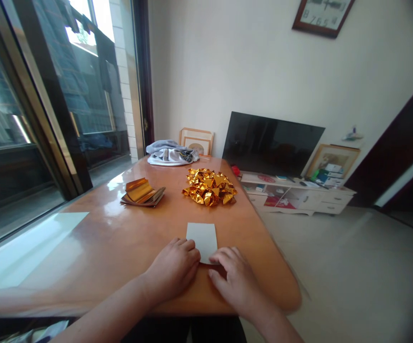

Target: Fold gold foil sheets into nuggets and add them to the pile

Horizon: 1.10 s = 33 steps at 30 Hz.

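Left hand (172, 269) pressing down at left edge of white rectangular paper sheet (202, 241), grip pressed together, fingertips on paper. Right hand (235, 281) resting on sheet's near right corner, grip likewise pressed together. Sheet lying between hands on glossy orange wooden table (120, 247). Heap of crumpled gold foil pieces (209, 187) sitting beyond sheet; stack of gold foil paper (142, 193) lying beyond sheet, further left; grey cloth bundle (170, 153) lying farthest beyond sheet.

On the worktop (138, 228), a paper sheet (202, 240) lies before a foil heap (209, 187), a foil stack (142, 193) to its left, cloth (170, 153) behind.
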{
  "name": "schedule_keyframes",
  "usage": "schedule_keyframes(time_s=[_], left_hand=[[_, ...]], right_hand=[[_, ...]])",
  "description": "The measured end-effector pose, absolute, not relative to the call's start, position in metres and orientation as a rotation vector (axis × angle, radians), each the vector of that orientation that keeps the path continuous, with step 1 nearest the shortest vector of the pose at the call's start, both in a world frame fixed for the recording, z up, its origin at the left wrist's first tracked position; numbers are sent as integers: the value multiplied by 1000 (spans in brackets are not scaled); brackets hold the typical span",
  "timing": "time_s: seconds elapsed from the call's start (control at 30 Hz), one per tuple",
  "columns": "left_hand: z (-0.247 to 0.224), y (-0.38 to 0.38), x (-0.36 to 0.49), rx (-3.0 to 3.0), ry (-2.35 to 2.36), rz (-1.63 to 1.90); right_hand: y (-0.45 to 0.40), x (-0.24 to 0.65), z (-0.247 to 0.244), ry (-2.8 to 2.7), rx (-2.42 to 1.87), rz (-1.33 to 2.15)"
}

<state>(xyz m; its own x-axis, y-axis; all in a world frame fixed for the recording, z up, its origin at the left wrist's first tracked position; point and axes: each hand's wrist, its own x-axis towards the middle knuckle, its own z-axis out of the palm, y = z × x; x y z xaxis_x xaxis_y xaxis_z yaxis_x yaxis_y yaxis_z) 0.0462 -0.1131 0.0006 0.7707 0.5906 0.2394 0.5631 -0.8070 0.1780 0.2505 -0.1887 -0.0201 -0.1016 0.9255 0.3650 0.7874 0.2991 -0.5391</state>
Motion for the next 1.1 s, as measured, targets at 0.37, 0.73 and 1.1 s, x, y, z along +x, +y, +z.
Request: schedule_keyframes(time_s=[0.37,0.73,1.1], left_hand=[[6,-105,44,2437,1009,600],[-8,-97,41,2300,1078,675],[-7,-96,40,2277,1110,619]], right_hand=[[-178,262,-16,-1893,-1585,369],[-165,259,-22,-1784,-1738,251],[-164,256,-23,-1750,-1793,236]])
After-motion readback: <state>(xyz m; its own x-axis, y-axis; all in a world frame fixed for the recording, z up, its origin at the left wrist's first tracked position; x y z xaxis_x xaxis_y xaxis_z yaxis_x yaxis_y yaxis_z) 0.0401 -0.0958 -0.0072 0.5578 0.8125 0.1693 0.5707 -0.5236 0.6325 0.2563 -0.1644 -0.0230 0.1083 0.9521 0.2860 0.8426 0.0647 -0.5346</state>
